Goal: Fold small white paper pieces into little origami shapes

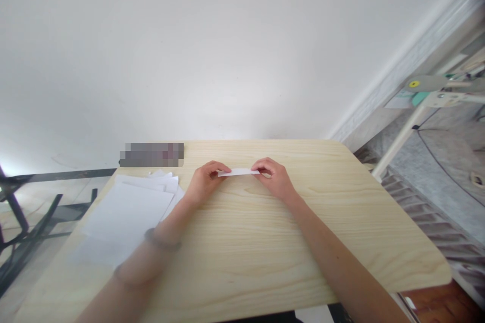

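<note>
A narrow strip of white paper (239, 171) stretches level between my two hands, over the far middle of the wooden table (242, 242). Its left end is pinched between the thumb and fingers of my left hand (206, 177). My right hand (276, 177) grips the other end in the same way. Whether the strip is folded, or touches the tabletop, I cannot tell. Beside my left forearm lies a loose stack of white paper sheets (127, 207), partly covered by that arm.
A blurred-out dark object (155, 155) lies at the table's far left corner. Behind the table rises a white wall (235, 60). Dark metal legs (41, 227) stand on the floor at left. To the right are a white metal frame (401, 136) and a cable.
</note>
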Demonstrator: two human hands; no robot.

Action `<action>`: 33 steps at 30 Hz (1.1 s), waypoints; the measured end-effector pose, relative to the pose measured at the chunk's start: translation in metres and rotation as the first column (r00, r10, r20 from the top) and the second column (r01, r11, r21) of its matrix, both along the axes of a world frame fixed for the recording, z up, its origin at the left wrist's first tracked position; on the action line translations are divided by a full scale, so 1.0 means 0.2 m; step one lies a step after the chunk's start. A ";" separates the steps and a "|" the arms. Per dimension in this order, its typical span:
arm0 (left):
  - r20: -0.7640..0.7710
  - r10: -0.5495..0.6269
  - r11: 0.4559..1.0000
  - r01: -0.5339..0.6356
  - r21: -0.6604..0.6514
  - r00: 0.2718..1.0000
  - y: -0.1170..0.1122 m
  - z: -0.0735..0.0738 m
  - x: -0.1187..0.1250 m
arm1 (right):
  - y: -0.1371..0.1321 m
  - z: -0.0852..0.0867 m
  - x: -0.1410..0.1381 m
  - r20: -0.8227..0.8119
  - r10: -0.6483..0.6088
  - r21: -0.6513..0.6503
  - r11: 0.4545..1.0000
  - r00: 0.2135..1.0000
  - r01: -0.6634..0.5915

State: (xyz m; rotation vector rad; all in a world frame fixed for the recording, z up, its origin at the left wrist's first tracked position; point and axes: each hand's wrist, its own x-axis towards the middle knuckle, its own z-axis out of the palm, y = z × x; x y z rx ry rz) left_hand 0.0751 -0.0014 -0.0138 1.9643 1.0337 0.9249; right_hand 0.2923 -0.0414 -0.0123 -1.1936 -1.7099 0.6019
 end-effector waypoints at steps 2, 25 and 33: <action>-0.107 -0.021 0.994 0.033 0.106 0.994 0.01 -0.01 -0.01 | 0.00 0.00 0.01 0.064 0.019 0.010 1.000 0.998 -0.020; -0.319 -0.055 0.954 0.145 0.264 0.946 -0.02 0.01 0.00 | 0.00 0.01 0.03 0.415 0.111 0.005 0.992 0.903 -0.124; -0.317 -0.038 0.958 0.124 0.257 0.948 0.00 -0.01 0.00 | 0.01 -0.01 0.02 0.349 0.086 -0.018 0.996 0.933 -0.085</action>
